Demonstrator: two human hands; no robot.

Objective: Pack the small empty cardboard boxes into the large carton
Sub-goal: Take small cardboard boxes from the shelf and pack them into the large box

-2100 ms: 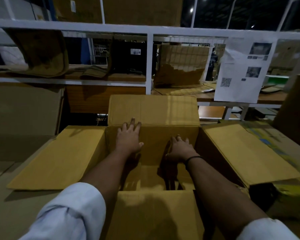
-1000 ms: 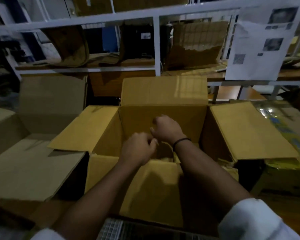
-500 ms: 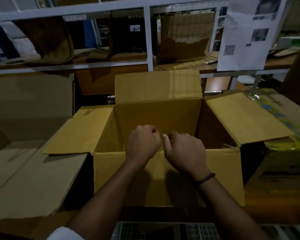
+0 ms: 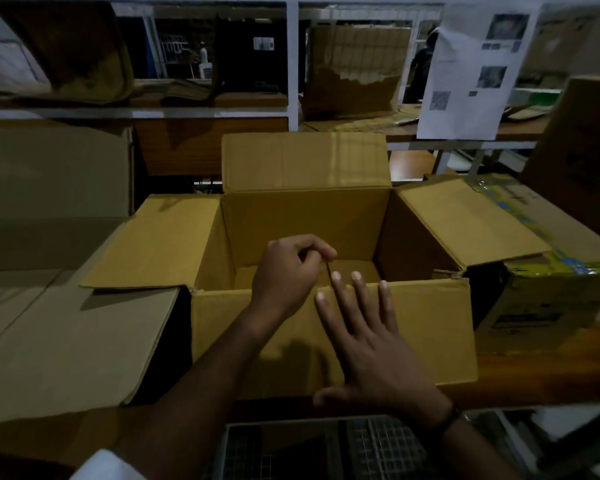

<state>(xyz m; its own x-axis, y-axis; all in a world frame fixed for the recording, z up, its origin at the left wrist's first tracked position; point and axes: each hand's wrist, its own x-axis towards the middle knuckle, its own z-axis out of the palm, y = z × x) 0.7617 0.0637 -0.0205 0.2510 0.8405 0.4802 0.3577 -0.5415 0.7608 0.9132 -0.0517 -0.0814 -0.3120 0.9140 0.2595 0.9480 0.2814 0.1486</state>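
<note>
Carton [image 4: 333, 337], large, centre of frame: all four flaps folded out, interior bare as far as visible, so packing has apparently not started. Small boxes: none identifiable; none held. Left hand [image 4: 286, 277]: loosely curled over the near rim, perhaps pinching something thin, though the light is too dim to be sure. Right hand [image 4: 371, 344]: spread flat, empty, over the near flap. Flattened cardboard [image 4: 59, 341]: left of frame. Printed box [image 4: 548, 292]: right, partly cut off. Wire basket [image 4: 329, 448]: bottom edge, contents unclear.
</note>
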